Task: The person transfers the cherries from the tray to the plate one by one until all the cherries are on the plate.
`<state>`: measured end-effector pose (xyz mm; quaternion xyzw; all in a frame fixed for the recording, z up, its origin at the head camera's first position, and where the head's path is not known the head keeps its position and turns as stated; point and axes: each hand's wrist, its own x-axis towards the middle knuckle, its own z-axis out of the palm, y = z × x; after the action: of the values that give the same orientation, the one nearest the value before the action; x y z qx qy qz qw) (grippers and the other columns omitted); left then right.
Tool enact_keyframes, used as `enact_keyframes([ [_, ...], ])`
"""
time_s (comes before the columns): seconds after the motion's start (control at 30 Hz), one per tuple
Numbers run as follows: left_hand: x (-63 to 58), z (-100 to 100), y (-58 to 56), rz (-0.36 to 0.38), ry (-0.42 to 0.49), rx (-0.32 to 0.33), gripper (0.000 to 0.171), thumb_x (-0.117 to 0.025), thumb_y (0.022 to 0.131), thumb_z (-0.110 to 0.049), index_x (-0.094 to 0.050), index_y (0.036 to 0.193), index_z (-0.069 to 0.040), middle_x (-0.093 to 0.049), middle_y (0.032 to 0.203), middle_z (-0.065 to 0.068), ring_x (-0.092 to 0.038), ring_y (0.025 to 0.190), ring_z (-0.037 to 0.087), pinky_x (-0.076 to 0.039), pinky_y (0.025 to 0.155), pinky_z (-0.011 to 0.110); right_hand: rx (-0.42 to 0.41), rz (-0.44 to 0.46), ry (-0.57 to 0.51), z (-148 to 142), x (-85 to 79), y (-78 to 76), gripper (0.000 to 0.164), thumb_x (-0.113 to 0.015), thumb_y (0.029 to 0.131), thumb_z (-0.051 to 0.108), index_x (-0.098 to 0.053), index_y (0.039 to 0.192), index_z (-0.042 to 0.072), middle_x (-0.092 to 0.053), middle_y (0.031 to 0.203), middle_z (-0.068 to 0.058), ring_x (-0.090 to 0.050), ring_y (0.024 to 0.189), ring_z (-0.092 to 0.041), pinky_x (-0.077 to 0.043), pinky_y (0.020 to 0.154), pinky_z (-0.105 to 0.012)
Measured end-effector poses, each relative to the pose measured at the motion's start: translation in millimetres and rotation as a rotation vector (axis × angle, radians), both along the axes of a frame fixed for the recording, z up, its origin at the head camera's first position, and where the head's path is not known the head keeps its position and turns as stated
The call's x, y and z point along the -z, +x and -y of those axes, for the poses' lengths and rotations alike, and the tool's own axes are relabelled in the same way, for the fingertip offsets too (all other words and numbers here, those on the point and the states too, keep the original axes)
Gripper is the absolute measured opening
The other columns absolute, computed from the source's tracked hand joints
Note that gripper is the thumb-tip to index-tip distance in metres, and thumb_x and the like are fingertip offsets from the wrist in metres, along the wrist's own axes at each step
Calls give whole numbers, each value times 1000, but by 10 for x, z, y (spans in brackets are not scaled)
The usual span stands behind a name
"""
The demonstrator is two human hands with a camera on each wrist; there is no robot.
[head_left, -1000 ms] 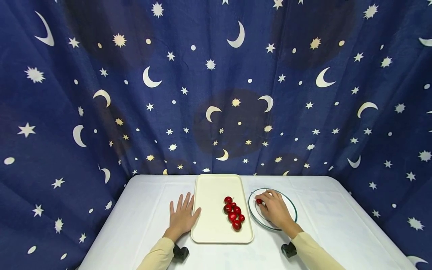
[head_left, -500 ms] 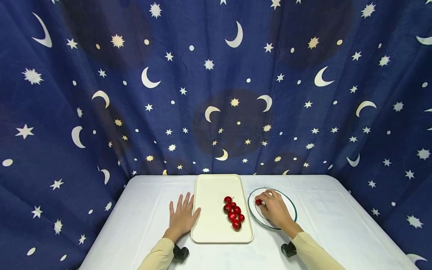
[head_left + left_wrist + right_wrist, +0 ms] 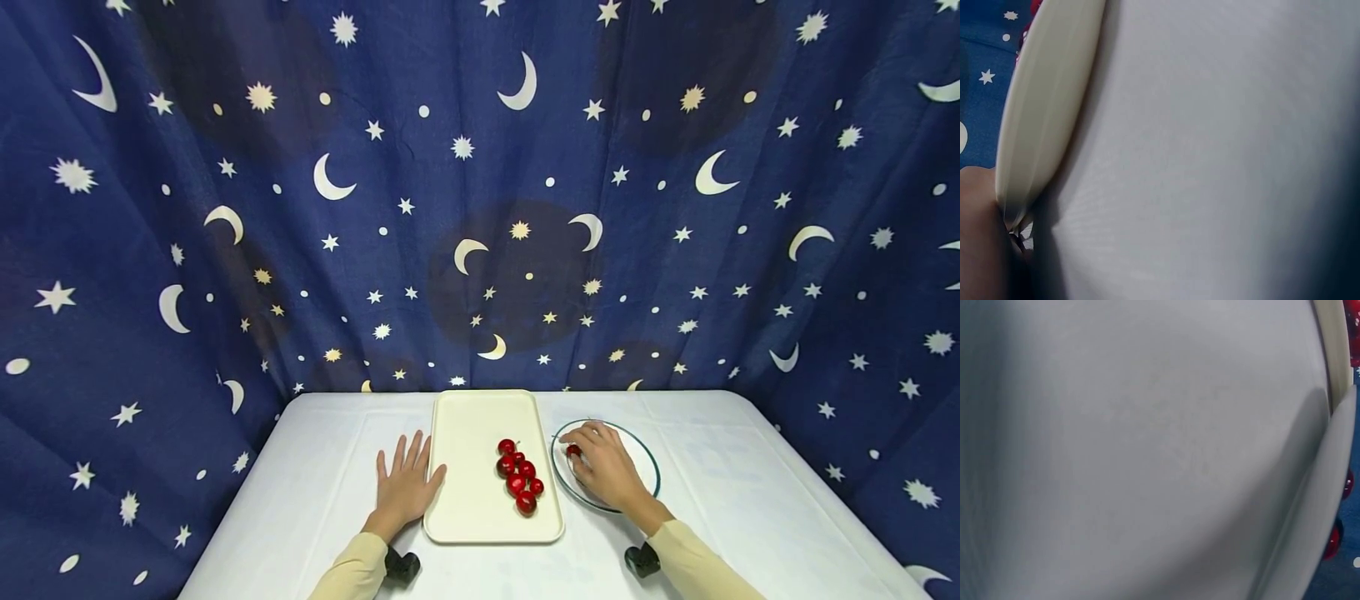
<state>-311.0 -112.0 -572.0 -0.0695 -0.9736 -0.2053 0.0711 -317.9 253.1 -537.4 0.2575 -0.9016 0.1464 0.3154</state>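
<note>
A cream tray (image 3: 465,475) lies in the middle of the table in the head view, with several red cherries (image 3: 527,502) grouped on its right half. My left hand (image 3: 405,490) is flat on the cloth at the tray's left edge, fingers spread, thumb at the rim. On the right is a round glass plate (image 3: 645,467). My right hand (image 3: 606,467) is over it, its fingers arched above a dark red cherry (image 3: 573,451), with a gap between index finger and thumb. The right wrist view shows two cherries (image 3: 1333,540) beyond the plate's rim; the fingers are hidden there.
A white cloth (image 3: 322,467) covers the table. Behind it hangs a dark blue curtain (image 3: 420,250) with moons and stars. Black wrist devices (image 3: 402,565) sit below both wrists. The plate stands close to the tray's right edge.
My right hand has shifted slightly left and its fingers have spread farther past the cherry, which has hardly moved. My left hand and the tray are as before.
</note>
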Motion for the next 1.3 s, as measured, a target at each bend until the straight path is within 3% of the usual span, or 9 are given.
enact_keyframes([
  [0.17, -16, 5, 18, -10, 9, 2, 72, -40, 104, -57, -39, 158, -10, -32, 170, 12, -19, 160, 39, -1, 127, 69, -78, 11, 3, 71, 7, 23, 27, -79, 81, 8, -76, 105, 18, -73, 101, 3, -62, 106, -21, -48, 93, -48],
  [0.33, 4, 10, 5, -2, -12, -2, 75, -36, 103, -60, -34, 161, -13, -28, 172, 9, -16, 161, 38, 0, 127, 68, -145, 70, 6, 129, -4, 73, 23, -78, 86, 14, -75, 108, 20, -74, 106, 5, -62, 108, -19, -49, 96, -51],
  [0.57, 95, 23, -59, -6, -38, -11, 71, -40, 104, -58, -35, 161, -16, -28, 172, 5, -17, 162, 36, -3, 127, 67, -160, 121, 18, 187, -17, 119, 22, -77, 89, 25, -74, 111, 24, -72, 110, 6, -61, 111, -17, -51, 95, -50],
  [0.9, 18, 8, 18, -14, 16, 10, 73, -38, 104, -58, -35, 160, -11, -29, 171, 10, -17, 161, 39, 0, 127, 69, -170, 171, 47, 196, 36, 127, 23, -79, 89, 27, -75, 112, 25, -73, 108, 11, -60, 112, -15, -50, 96, -48],
  [1.03, 6, 9, 20, 0, 10, 10, 73, -42, 104, -56, -36, 160, -10, -30, 171, 11, -17, 161, 39, 0, 127, 69, -182, 161, 55, 198, 51, 133, 25, -80, 88, 28, -75, 113, 25, -74, 109, 13, -61, 111, -14, -50, 96, -47],
  [1.3, 114, 40, -82, 17, -54, -12, 71, -38, 105, -59, -33, 162, -17, -24, 173, 4, -14, 163, 35, -1, 127, 67, -211, 132, 90, 238, 58, 92, 30, -81, 87, 30, -75, 116, 24, -76, 113, 13, -60, 109, -12, -49, 97, -44],
])
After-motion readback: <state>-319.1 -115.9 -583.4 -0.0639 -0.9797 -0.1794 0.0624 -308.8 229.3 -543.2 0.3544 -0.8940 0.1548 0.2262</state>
